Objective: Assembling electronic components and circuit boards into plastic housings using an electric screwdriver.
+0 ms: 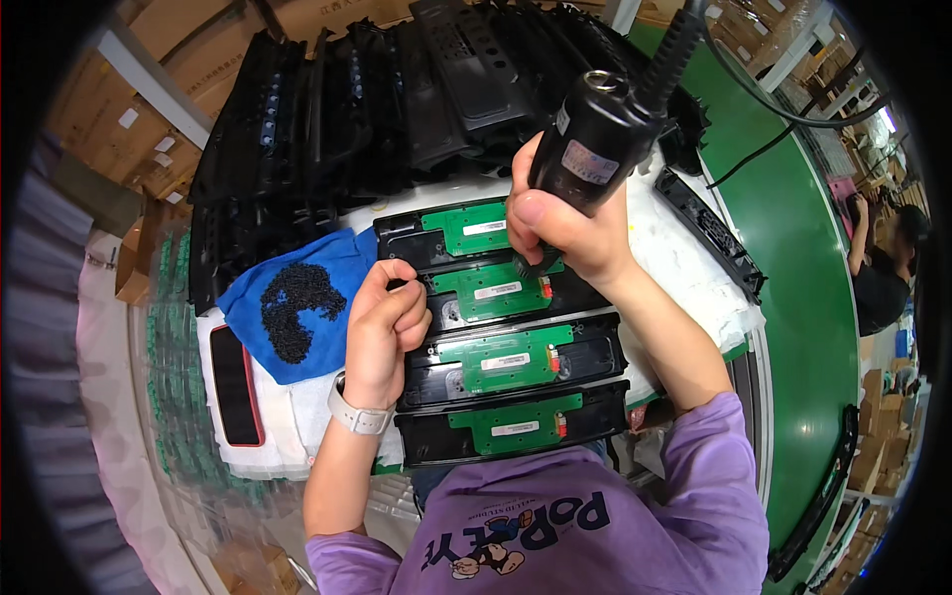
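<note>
My right hand (575, 233) grips a black electric screwdriver (605, 129) held upright, its coiled cord rising from the top. The tool's lower end points at the upper part of a row of black plastic housings (585, 342). Each housing carries a green circuit board (451, 352) with a white label. Beside the left ends of the upper housings is my left hand (382, 322), fingers curled and thumb pressed to the index finger. Anything in that pinch is too small to make out. Left of it, small black screws (288, 342) lie heaped on a blue cloth (337, 256).
Black plastic housings (367, 99) are stacked across the back. A red-edged phone (236, 387) lies at the left. Another black part (709, 233) rests to the right, beside a green surface (803, 327). Clear trays (178, 347) stand left; a person (883, 268) sits far right.
</note>
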The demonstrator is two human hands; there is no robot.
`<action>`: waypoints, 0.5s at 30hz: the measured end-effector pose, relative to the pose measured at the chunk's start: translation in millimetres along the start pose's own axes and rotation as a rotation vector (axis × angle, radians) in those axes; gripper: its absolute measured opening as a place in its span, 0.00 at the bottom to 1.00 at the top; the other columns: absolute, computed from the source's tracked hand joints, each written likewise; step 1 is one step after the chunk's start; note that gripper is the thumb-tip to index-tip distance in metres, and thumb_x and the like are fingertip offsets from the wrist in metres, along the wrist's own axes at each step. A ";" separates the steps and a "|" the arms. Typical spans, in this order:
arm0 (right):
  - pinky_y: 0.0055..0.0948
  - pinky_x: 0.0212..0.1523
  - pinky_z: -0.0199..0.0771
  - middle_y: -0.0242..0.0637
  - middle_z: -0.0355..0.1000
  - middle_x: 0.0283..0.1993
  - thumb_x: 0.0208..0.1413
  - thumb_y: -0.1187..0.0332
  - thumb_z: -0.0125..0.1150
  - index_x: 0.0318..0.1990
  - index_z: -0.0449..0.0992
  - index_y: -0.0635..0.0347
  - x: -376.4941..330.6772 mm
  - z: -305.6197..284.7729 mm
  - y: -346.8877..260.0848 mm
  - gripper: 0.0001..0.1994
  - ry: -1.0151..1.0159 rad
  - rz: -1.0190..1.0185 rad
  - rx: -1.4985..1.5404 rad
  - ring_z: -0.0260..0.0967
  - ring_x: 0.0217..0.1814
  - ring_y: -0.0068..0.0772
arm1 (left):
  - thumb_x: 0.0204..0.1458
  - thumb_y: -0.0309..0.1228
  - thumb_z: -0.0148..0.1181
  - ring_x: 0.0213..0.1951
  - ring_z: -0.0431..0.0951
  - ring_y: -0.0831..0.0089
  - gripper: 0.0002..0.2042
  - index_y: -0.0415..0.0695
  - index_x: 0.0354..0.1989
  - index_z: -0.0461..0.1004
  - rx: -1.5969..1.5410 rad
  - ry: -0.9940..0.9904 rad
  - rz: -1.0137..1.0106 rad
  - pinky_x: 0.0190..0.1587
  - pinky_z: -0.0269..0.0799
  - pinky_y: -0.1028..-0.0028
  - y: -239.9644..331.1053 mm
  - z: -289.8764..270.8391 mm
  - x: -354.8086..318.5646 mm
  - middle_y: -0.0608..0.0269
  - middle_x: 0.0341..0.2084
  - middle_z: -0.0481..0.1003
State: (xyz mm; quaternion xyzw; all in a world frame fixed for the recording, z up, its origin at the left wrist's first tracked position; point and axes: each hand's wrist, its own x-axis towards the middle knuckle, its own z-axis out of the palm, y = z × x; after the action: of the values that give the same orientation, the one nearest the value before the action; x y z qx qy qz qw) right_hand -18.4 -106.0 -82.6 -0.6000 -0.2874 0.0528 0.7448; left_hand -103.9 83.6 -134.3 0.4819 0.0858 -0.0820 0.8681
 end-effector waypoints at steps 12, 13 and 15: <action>0.20 0.13 0.60 0.33 0.61 0.14 0.42 0.71 0.58 0.31 0.62 0.64 -11.2 2.3 4.1 0.12 -0.034 -0.058 0.023 0.59 0.12 0.22 | 0.54 0.30 0.54 0.16 0.70 0.81 0.06 0.40 0.31 0.69 0.139 -0.126 0.006 0.18 0.62 0.85 -7.9 -1.3 2.5 0.58 0.21 0.75; 0.21 0.12 0.58 0.33 0.61 0.15 0.44 0.68 0.61 0.35 0.61 0.65 -13.8 -0.8 2.8 0.16 -0.069 -0.047 0.139 0.58 0.12 0.23 | 0.55 0.30 0.53 0.15 0.68 0.83 0.07 0.39 0.29 0.70 0.148 -0.100 0.014 0.17 0.60 0.86 -7.1 1.7 0.3 0.60 0.19 0.74; 0.23 0.14 0.59 0.33 0.62 0.16 0.50 0.58 0.58 0.39 0.61 0.63 -13.2 -3.0 -1.9 0.19 -0.133 -0.177 0.385 0.58 0.11 0.24 | 0.54 0.29 0.54 0.15 0.67 0.84 0.07 0.38 0.28 0.70 0.234 -0.075 0.062 0.17 0.60 0.87 -8.7 2.8 -0.9 0.61 0.19 0.74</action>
State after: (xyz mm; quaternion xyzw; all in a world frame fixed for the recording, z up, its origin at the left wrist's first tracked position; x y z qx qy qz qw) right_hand -28.4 -114.8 -86.0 -0.4143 -0.3720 0.0808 0.8267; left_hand -106.5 76.8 -139.8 0.5788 0.0280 -0.0823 0.8108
